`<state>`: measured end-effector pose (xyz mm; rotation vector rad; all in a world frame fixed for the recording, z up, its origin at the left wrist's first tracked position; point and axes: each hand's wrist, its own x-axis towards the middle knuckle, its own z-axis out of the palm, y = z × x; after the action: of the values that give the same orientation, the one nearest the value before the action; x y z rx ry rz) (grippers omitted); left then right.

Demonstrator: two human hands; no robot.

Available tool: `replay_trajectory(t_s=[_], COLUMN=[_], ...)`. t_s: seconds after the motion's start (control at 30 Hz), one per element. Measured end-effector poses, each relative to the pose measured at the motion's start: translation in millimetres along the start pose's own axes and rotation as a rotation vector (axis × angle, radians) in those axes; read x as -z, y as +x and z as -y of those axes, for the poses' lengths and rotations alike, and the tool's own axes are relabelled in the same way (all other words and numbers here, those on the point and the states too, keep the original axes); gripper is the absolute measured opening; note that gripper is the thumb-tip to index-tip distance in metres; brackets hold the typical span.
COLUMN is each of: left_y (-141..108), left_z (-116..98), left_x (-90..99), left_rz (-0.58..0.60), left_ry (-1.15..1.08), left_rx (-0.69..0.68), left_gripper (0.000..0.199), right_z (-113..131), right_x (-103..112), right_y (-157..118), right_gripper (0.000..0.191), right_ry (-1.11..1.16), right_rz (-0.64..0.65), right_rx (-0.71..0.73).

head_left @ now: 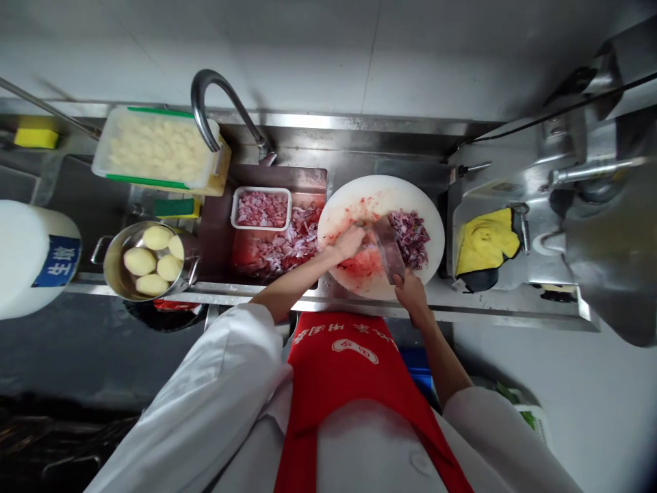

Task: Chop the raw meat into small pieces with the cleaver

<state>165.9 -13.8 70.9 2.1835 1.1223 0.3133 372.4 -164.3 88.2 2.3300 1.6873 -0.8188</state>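
A round white cutting board (354, 195) spans the counter edge in front of me, smeared with red. My right hand (410, 293) is wrapped round the handle of a cleaver (391, 252), whose wide blade stands over the board's middle. Left of the blade, my left hand (351, 242) has its fingers curled down on a small pinkish piece of raw meat (370, 239), partly hidden by the fingers. Against the blade's right side lies a heap of dark red chopped meat (410, 239).
Left of the board, a sink (218, 226) holds raw meat pieces in reddish water and a white basket (233, 209) of meat. A faucet (205, 103), a tub of pale pieces (159, 147) and a pot (113, 263) of peeled potatoes stand farther left. A yellow cloth (487, 239) lies right.
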Motion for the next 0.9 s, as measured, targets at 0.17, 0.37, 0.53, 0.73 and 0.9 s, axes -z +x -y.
replay_trajectory(t_s=[0.17,0.37,0.53,0.73,0.9], left_y=[-43.4,-71.4,-69.4,-68.6,-66.6], left_z=[33.2,48.3,51.9,51.3,50.2], left_x=[-35.7,-72.8,-83.3,-79.3,-77.8], left_rz=[-0.136,-0.346,-0.417,-0.369,-0.369], left_ry=[0.066,-0.011,-0.083,-0.128,-0.138], left_rx=[0.02,-0.095,-0.15,-0.178,-0.16], left_gripper=[0.028,0.025,0.015,0.016,0.016], right_z=[-0.6,18.8,53.7,77.2,81.2], right_x=[-1.6,9.4,17.4,34.8,18.4], right_y=[-3.2,-3.4,1.8,15.5,25.3], right_gripper=[0.034,0.035,0.038,0.038,0.034], right_ry=[0.012,-0.009,-0.037,-0.097,-0.121], right_rz=[0.005,-0.005,-0.06,-0.128,-0.057], right_rx=[-0.047,-0.061,0.061,0.111,0.092])
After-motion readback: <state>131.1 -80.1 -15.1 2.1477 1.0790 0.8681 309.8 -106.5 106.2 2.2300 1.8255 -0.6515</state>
